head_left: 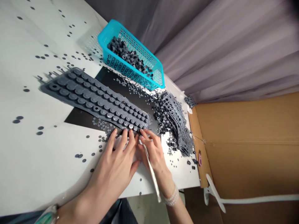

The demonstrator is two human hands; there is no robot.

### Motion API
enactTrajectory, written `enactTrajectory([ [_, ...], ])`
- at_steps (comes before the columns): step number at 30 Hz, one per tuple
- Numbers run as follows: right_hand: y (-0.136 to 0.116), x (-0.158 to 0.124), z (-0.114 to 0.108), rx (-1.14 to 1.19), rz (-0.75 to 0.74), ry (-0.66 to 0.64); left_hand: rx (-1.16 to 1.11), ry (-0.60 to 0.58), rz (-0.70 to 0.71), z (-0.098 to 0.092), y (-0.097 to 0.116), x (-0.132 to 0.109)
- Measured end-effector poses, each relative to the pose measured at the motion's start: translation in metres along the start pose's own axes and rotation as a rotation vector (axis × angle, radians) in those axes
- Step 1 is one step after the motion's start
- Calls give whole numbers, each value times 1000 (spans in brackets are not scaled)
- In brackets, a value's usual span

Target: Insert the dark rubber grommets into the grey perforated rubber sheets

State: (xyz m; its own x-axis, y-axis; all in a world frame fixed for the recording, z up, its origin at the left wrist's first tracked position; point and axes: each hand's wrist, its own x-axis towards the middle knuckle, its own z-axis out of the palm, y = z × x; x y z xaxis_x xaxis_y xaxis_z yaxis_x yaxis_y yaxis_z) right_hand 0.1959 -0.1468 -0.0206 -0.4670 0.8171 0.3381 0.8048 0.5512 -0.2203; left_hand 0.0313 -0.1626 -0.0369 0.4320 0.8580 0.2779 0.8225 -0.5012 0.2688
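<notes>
A long grey moulded sheet (pixel 93 93) with rows of round raised caps lies slantwise over a black mat (pixel 80 118) on the white table. My left hand (pixel 119 158) rests at the sheet's near edge, its fingers spread and fingertips touching the edge. At the sheet's near right corner is my right hand (pixel 153 152), its fingers closed round a thin white tool (pixel 151 171). The tool's upper end is between the fingertips, and its lower end points toward the wrist.
Behind the sheet stands a blue basket (pixel 133 51) of small dark rings. Perforated grey sheets (pixel 178 124) and loose rings are piled at the right. Small dark discs are scattered over the white table (pixel 46 168). A cardboard box (pixel 247 133) and a pink tool (pixel 200 158) are further right.
</notes>
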Motion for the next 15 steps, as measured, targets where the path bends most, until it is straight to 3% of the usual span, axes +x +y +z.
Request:
enactTrajectory([
  [4, 2, -1, -2, 7, 27, -62, -5, -22, -2, -4, 0, 2],
  [10, 21, -13, -4, -3, 246, 209, 28, -12, 38, -3, -2, 2],
  [12, 19, -14, -3, 42, 229, 204, 25, -12, 40, -3, -2, 1],
  [15, 8, -11, -2, 66, 99, 95, 0, -14, 12, -3, -2, 1],
])
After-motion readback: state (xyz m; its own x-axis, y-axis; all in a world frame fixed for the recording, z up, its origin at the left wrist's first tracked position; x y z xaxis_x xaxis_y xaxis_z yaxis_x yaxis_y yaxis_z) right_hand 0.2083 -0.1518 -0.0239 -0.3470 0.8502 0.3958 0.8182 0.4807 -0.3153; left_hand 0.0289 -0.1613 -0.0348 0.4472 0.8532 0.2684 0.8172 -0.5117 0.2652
